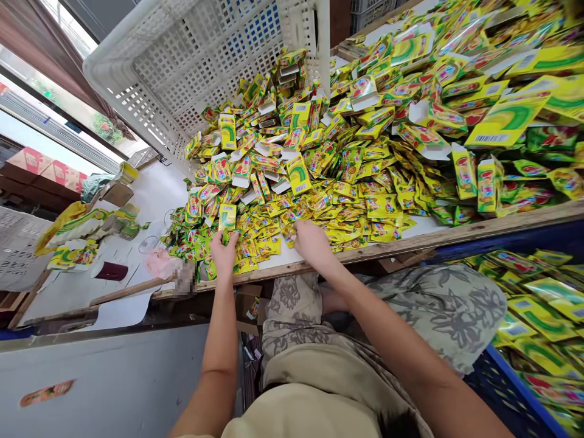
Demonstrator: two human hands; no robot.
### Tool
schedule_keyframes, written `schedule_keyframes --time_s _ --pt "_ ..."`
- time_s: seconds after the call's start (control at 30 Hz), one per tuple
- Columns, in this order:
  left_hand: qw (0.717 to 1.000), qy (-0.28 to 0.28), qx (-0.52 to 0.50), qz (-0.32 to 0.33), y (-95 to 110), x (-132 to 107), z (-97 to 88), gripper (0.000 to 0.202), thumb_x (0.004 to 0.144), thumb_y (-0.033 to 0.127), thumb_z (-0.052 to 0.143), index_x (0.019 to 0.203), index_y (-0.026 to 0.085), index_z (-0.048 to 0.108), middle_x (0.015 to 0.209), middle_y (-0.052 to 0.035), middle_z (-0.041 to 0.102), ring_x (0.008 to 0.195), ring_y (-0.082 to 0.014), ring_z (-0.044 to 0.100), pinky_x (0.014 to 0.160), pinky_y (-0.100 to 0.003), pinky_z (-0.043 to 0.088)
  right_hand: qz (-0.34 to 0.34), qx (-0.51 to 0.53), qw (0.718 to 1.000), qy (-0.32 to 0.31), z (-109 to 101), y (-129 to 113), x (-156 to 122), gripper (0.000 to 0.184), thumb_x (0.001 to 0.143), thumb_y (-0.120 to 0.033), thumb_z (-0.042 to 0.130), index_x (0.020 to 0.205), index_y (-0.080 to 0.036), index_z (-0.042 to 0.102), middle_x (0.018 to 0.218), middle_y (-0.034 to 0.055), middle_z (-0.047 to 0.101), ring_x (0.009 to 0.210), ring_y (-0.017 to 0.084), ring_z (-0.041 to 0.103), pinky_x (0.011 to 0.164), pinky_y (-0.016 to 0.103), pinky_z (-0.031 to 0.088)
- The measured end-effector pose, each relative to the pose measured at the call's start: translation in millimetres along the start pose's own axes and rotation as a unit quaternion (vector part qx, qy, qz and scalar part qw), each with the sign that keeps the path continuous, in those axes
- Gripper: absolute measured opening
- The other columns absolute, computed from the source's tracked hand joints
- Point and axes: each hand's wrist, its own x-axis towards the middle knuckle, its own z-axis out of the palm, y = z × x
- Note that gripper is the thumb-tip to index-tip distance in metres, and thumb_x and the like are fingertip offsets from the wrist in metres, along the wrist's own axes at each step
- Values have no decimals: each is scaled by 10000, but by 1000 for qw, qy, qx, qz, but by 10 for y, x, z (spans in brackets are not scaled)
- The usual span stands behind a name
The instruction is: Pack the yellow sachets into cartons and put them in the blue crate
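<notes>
My left hand (224,250) has its fingers closed at the lower end of a small yellow carton (227,218). A bit of green shows at the fingertips, too small to make out. To its right, my right hand (314,244) pinches a small yellow packet (289,232) near the table's front edge. Around both hands spreads a layer of yellow packets (378,207). Green packets (182,234) lie to the left of my left hand. Behind them is a heap of small printed cartons (298,173), several with white flaps open.
A white perforated basket (168,67) lies tipped at the back, cartons spilling from its mouth. A wooden strip (506,234) edges the table. At the lower right stands a blue crate (515,389) of cartons. A dark red cup (109,271) and pink plastic (160,263) are at left.
</notes>
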Motion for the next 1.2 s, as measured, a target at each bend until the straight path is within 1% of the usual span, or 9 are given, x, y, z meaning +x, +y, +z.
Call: schedule_keyframes --time_s 0.1,0.23,0.37,0.5,0.67,0.77,1.0,1.1,1.2 --pt "979 -67 -191 -15 229 -198 190 281 773 425 628 906 190 550 821 -7 583 747 -136 579 652 -245 486 -9 182 980 78 -143 32 -64 116 776 -226 553 883 -183 542 825 76 596 743 199 573 674 307 442" --pt "949 -130 -287 -23 467 -486 527 301 814 473 583 941 201 556 828 -15 601 725 -126 588 636 -233 498 -30 424 904 39 -74 -4 -148 224 694 -369 625 727 -212 468 622 -36 479 553 119 458 540 254 400" --pt "942 -122 -312 -14 609 -700 700 342 879 516 461 996 215 574 890 -36 628 796 -148 610 709 -265 511 1 478 876 63 63 24 -209 232 655 -350 654 713 -213 477 603 -48 483 537 107 453 522 244 390" --pt "940 -148 -306 11 693 -800 722 330 843 463 562 1058 213 553 1004 -54 634 927 -169 611 842 -296 492 14 511 858 39 79 77 -239 239 629 -334 682 714 -211 496 579 -53 511 512 108 494 494 239 402" --pt "942 -99 -321 6 739 -884 777 378 813 420 623 1102 213 493 975 -46 619 908 -152 612 842 -282 488 86 611 787 -21 83 16 -314 324 607 -437 702 703 -214 489 602 -22 617 517 131 588 495 254 471" --pt "942 -81 -326 4 763 -931 814 379 792 421 648 1060 206 487 943 -41 614 866 -142 612 810 -269 492 105 641 760 -24 97 -27 -367 348 597 -466 720 681 -213 497 575 -21 626 503 131 592 501 258 489" --pt "948 -101 -301 0 814 -954 791 332 799 419 637 996 188 501 818 -11 592 733 -120 584 711 -245 484 90 601 792 -53 118 28 -376 339 603 -445 713 647 -217 466 593 -5 641 493 145 595 489 275 491" --pt "953 -114 -280 29 806 -938 761 294 816 398 619 997 191 518 876 -25 597 806 -135 592 765 -259 484 52 518 850 -78 96 135 -381 286 640 -426 682 669 -210 498 593 -1 617 537 168 605 521 297 500" --pt "953 -156 -255 56 765 -892 726 282 832 380 597 1027 190 525 948 -50 611 889 -164 597 828 -295 479 0 406 914 19 -47 254 -396 323 630 -336 713 886 -193 578 896 64 650 714 191 633 600 312 522"
